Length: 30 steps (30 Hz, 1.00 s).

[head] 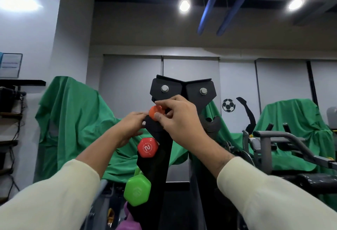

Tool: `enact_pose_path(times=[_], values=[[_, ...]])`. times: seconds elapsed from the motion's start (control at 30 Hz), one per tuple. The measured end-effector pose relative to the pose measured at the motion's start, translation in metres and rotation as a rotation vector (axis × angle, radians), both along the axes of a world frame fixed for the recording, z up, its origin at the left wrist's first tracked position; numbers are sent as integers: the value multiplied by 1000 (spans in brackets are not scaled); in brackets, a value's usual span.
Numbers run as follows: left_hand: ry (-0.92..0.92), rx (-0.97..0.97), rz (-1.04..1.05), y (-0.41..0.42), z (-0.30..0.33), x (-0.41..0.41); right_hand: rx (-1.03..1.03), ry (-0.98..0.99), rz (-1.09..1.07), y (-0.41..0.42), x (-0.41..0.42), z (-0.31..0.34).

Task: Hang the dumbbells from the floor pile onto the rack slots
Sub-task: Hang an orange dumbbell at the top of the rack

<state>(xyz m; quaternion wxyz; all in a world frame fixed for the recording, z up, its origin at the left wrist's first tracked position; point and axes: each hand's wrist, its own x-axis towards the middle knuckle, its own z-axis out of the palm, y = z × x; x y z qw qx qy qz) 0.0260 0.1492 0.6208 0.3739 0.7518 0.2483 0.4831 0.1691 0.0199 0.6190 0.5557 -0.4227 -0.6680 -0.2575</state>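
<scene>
Gripping: right hand [179, 118] pinches the orange dumbbell [155, 113] at its near end, thumb below and fingers curled over the top, up by the top slot of the rack [165, 149].
Left hand: left hand [131, 125] reaches in from the left, fingertips meeting the orange dumbbell and the rack's edge; whether it grips or only touches cannot be told.
Orange dumbbell: only its rounded near end shows, between the two hands, just below the rack's bolted top plates.
Red dumbbell: red dumbbell [147, 147] sits in the slot below, its six-sided end marked 2 facing the camera.
Green dumbbell: green dumbbell [137, 191] hangs in the next slot down, tilted, larger than the red one.
Purple dumbbell: purple dumbbell [129, 220] shows partly at the bottom edge, under the green one.
Rack: black, upright, narrowing to a top with two silver bolts.
Sleeves: cream sleeves [54, 193] cover both forearms.
Behind: green cloth [73, 111] draped over gear on both sides; a football sticker [228, 105] on the white wall; grey gym machine [273, 144] at right.
</scene>
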Motion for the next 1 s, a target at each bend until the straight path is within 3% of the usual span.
enact_pose_path(times=[0.1, 0.17, 0.23, 0.33, 0.47, 0.67, 0.83, 1.0], values=[[-87, 288, 373, -3, 1, -10, 151, 184, 76, 0, 3, -35], [-159, 583, 587, -24, -3, -16, 128, 358, 164, 6, 3, -61], [-171, 853, 638, -50, -11, -20, 74, 458, 227, 11, -1, -76], [-1, 1089, 644, -73, -22, -21, 62, 514, 297, 14, -12, -80], [99, 1167, 674, -80, -31, -15, -147, 599, 377, 31, -21, -82], [137, 1106, 696, -76, -32, -8, -364, 905, 847, 58, -3, -60], [119, 1052, 716, -75, -27, -3, -423, 823, 1068, 56, 6, -40], [124, 1020, 715, -74, -24, -1, -500, 781, 1138, 57, 11, -41]])
